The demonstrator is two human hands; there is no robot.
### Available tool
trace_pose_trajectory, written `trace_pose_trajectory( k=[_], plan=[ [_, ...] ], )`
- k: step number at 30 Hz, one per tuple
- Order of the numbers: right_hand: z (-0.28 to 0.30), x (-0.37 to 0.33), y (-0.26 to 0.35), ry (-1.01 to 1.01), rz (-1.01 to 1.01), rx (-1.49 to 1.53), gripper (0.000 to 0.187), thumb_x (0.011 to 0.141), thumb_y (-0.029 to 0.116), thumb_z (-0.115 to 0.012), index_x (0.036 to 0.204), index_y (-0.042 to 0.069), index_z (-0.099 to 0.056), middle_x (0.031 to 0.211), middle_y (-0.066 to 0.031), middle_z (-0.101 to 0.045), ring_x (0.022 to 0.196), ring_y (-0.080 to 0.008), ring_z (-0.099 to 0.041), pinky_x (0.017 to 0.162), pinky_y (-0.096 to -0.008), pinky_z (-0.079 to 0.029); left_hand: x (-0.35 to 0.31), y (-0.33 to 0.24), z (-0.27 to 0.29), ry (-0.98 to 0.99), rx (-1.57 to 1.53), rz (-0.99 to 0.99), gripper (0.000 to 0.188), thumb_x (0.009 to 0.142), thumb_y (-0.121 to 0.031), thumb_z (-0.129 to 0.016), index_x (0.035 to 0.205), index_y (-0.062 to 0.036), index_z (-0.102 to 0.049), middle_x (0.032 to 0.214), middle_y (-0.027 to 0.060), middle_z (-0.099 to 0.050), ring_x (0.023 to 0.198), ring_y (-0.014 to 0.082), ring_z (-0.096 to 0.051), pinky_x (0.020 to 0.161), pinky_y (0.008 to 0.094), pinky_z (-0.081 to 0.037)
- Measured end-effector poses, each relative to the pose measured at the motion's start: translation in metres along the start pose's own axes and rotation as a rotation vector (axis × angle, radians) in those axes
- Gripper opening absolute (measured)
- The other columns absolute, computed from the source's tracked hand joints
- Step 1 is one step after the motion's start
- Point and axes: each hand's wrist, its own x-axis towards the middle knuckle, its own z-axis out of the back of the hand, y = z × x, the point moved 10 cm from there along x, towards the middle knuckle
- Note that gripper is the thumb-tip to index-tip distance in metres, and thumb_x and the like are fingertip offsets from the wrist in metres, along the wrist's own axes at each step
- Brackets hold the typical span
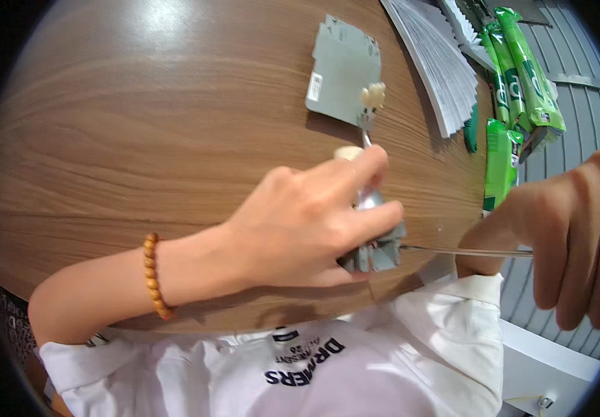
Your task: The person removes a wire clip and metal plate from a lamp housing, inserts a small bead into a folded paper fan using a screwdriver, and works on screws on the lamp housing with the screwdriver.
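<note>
My left hand (300, 219) is closed around a small grey device (383, 251) near the table's front edge, and its fingers cover much of it. Between thumb and forefinger a shiny rounded metal part shows. A cream-coloured connector (373, 95) on a short lead sticks out beyond the fingers, overlapping a flat grey cover panel (345, 66) on the table. My right hand (578, 236) grips a screwdriver, its handle mostly hidden by the fist and the picture's edge. The long thin metal shaft (470, 251) points left, its tip at the device's right side.
A brown wood-grain table (119, 146) with a curved edge lies under the work. At the far right are a fanned stack of white paper (439, 66) and several green packets (525, 69). A grey ribbed surface (581, 125) is beyond the table's right edge.
</note>
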Motion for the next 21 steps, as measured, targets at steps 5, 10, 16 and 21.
trace_pose_trajectory(
  k=[5, 10, 16, 21],
  plan=[
    [0.005, -0.009, 0.003, -0.118, 0.05, -0.104, 0.034, 0.097, 0.038, -0.03, 0.079, 0.012, -0.042, 0.067, 0.0021, -0.037, 0.054, -0.009, -0.035, 0.044, -0.022, -0.034, -0.009, 0.0, -0.009, -0.002, 0.035, 0.006, 0.045, 0.054, -0.024, -0.077, 0.093, -0.0093, -0.061, 0.097, 0.0084, -0.048, 0.063, 0.0171, -0.056, 0.044, 0.0294, -0.044],
    [0.002, -0.011, -0.007, -0.3, 0.085, -0.342, 0.034, 0.097, 0.039, -0.029, 0.079, 0.013, -0.041, 0.068, 0.002, -0.038, 0.054, -0.0091, -0.036, 0.044, -0.0222, -0.034, -0.009, -0.002, -0.01, 0.012, 0.046, 0.008, 0.045, 0.054, -0.024, -0.077, 0.093, -0.0088, -0.061, 0.097, 0.0094, -0.048, 0.064, 0.0182, -0.057, 0.045, 0.0294, -0.044],
    [-0.007, -0.02, 0.009, -0.362, 0.124, -0.49, 0.031, 0.097, 0.032, -0.027, 0.075, 0.013, -0.039, 0.065, 0.0001, -0.041, 0.049, -0.008, -0.038, 0.042, -0.022, -0.034, -0.01, -0.002, -0.008, -0.015, 0.037, -0.008, 0.045, 0.055, -0.024, -0.077, 0.093, -0.0081, -0.061, 0.098, 0.01, -0.048, 0.063, 0.0187, -0.057, 0.045, 0.0294, -0.045],
    [-0.005, -0.019, -0.004, -0.138, 0.158, -0.212, 0.038, 0.097, 0.04, -0.026, 0.075, 0.012, -0.039, 0.063, 0.0, -0.039, 0.046, -0.0095, -0.036, 0.037, -0.0219, -0.035, -0.008, 0.0, -0.011, 0.033, 0.04, 0.026, 0.045, 0.055, -0.025, -0.077, 0.094, -0.0077, -0.061, 0.098, 0.0098, -0.048, 0.063, 0.018, -0.057, 0.046, 0.0296, -0.046]
  ],
)
